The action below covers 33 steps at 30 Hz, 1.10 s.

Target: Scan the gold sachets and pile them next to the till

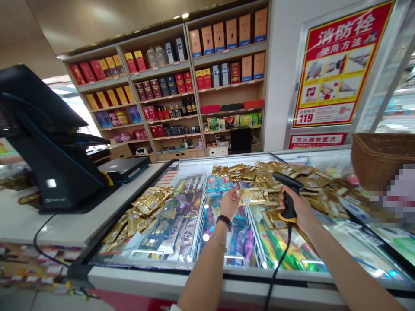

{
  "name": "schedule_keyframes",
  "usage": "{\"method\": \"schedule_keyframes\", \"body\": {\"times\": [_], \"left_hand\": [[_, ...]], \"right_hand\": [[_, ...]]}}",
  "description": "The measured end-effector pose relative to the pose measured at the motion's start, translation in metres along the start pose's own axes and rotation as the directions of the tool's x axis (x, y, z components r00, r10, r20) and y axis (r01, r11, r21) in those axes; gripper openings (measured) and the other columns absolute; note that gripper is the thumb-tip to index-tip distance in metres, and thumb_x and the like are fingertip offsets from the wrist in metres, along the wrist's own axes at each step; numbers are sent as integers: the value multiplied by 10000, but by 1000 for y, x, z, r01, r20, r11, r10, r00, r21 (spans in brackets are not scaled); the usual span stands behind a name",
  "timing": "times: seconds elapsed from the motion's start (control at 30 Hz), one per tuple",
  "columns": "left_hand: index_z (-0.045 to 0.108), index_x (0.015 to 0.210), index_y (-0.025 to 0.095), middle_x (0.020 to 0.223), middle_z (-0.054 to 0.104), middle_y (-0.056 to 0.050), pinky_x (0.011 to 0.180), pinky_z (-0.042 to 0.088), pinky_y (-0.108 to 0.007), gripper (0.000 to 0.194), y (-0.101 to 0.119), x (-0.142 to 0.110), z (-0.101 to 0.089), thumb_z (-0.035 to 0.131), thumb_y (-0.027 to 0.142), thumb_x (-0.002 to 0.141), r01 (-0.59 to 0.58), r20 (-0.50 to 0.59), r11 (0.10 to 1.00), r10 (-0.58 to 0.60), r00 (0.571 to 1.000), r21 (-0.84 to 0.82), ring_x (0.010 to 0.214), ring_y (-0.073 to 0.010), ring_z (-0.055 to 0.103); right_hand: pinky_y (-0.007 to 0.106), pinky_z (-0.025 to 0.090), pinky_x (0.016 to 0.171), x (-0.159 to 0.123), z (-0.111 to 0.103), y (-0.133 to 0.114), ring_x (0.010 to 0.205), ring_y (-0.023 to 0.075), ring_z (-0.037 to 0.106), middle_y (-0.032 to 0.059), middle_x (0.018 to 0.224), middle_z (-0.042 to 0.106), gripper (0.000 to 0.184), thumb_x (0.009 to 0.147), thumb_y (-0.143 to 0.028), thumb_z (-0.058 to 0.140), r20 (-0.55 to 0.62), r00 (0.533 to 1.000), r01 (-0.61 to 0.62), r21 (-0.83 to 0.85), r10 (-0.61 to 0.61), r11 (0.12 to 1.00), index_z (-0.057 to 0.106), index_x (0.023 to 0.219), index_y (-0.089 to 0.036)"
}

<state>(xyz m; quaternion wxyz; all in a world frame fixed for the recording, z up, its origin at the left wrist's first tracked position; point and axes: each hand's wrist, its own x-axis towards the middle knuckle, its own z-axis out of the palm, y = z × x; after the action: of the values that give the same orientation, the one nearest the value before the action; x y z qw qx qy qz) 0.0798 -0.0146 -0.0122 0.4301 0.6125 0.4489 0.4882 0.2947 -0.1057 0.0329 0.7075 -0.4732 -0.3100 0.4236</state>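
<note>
Pinching a gold packet (256, 196) by its left end in the closed fingertips of the left hand (230, 204), and gripping a black barcode scanner (289, 203) in the right hand (302, 212), with fingers wrapped around the handle. Holding the packet between both hands, just beside the scanner, above a glass-topped freezer (145, 278). Working near loose gold packets (151, 202) heaped on the glass, with the scanner's cable (282, 259) trailing over the front edge, facing shelves (233, 96) of boxed goods.
</note>
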Motion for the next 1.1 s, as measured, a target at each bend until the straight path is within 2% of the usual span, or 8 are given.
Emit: {"method": "schedule_keyframes", "body": {"times": [0.1,0.23,0.37,0.47,0.6,0.73,0.8,1.1], "left_hand": [[709,837,223,730,725,-48,646,593,-342,54,-2,4,-15,717,272,816,38,-1,999,-38,999,-5,686,-222,693],[725,840,190,667,699,-33,602,584,-308,120,-7,12,-51,735,300,795,54,-122,994,-65,990,-95,629,-186,667],[734,894,169,711,735,-49,603,575,-284,215,-9,17,-90,766,341,769,59,-205,979,-99,974,-195,641,-176,686],[742,944,169,772,765,-73,619,567,-279,241,-5,17,-109,749,363,802,35,-213,962,-96,972,-271,650,-170,696],[746,977,145,816,776,-94,672,568,-275,303,2,17,-116,781,385,795,2,-206,927,-86,975,-376,704,-172,713],[752,979,132,827,775,-93,679,577,-273,345,8,14,-115,807,410,783,3,-196,929,-81,977,-370,724,-179,719],[751,991,136,828,773,-81,665,586,-268,341,10,13,-115,800,411,795,22,-185,939,-91,978,-344,736,-184,725],[726,1055,158,887,774,-78,767,644,-342,227,8,12,-114,683,329,912,88,-136,965,-124,983,-249,811,-213,755]], "right_hand": [[251,384,381,-2,9,0,440,115,473,-44,593,566,386,645,-511,831,18,999,35,-56,-34,998,649,841,-234],[264,391,381,-1,29,5,429,128,495,-29,578,586,388,650,-522,847,81,996,56,-142,-44,988,629,782,-231],[255,356,368,0,58,20,380,125,480,-23,484,559,451,630,-563,863,164,986,59,-212,-24,976,566,663,-226],[254,354,376,-7,82,30,366,120,474,-25,462,563,451,667,-579,845,257,966,86,-253,-18,964,560,636,-230],[274,385,427,-29,103,33,362,129,474,-23,415,550,463,796,-643,706,435,900,193,-383,-7,903,539,620,-249],[298,434,502,-49,104,30,392,157,522,-11,413,576,436,853,-631,630,508,861,317,-557,13,767,556,645,-256],[307,434,507,-54,100,30,393,168,528,-15,409,572,431,848,-643,615,504,864,332,-583,10,742,562,664,-258],[299,408,477,-53,97,34,378,161,502,-15,411,559,446,854,-642,587,453,892,288,-567,0,771,518,625,-266]]}}
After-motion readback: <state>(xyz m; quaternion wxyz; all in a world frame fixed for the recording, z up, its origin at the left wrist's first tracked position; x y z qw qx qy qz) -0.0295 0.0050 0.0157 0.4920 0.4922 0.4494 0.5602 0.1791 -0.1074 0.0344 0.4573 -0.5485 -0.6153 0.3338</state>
